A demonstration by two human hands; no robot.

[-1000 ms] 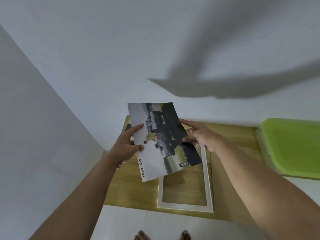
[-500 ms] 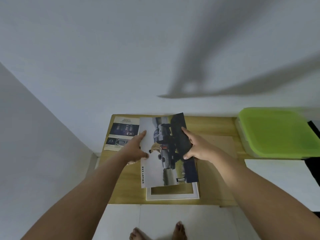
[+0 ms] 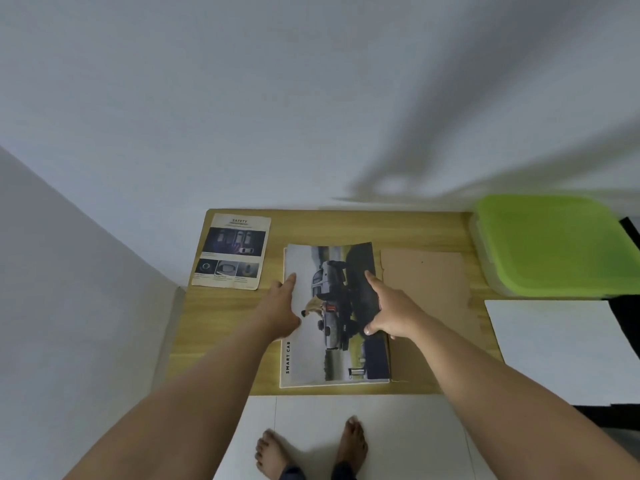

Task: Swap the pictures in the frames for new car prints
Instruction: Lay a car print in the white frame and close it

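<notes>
A car print [image 3: 334, 355] marked "SMART CAB" lies over the white picture frame [image 3: 282, 385], of which only thin edges show at the left and bottom. My left hand [image 3: 282, 308] rests flat on the print's left edge, fingers spread. On the print's right edge, my right hand [image 3: 388, 311] presses down with its fingers apart. The print's far edge curls up slightly. A "SAFETY" car sheet [image 3: 231, 252] lies at the table's far left. A brown cardboard backing [image 3: 426, 292] lies to the right of the frame.
The low wooden table [image 3: 214, 341] stands against a white wall. A green-lidded box [image 3: 550, 244] sits at the table's right end. A white sheet [image 3: 554, 334] lies right of the table. My bare feet [image 3: 311, 448] stand on the white floor.
Both hands have lowered the car print from the air onto the white frame, covering its opening. The grip has changed to flat hands on the print's edges.
</notes>
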